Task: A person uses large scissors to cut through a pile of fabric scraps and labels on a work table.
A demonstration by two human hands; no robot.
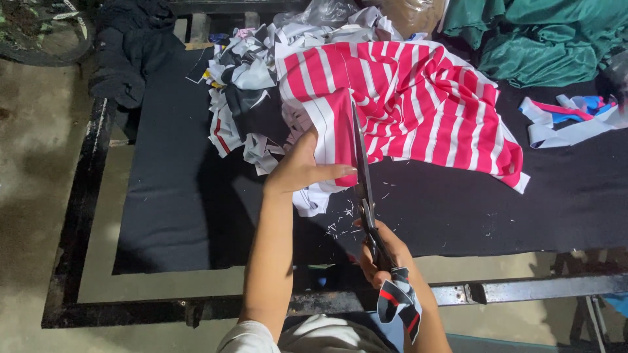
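Note:
A red and white striped cloth (418, 104) lies spread on a black table cover (176, 196). My left hand (302, 167) presses and pinches the cloth's near edge. Long dark scissors (362, 173) are in my right hand (386, 258), their blades running up into the striped cloth beside my left fingers. The scissor handles are wrapped in striped fabric strips (399, 301) that hang below my right hand.
A heap of cut fabric scraps (245, 98) sits at the back left of the cloth. Green fabric (543, 39) lies at the back right, and white, blue and red strips (569, 121) at the right. The metal table frame (85, 196) borders the cover; dark clothes (127, 52) hang at its far left.

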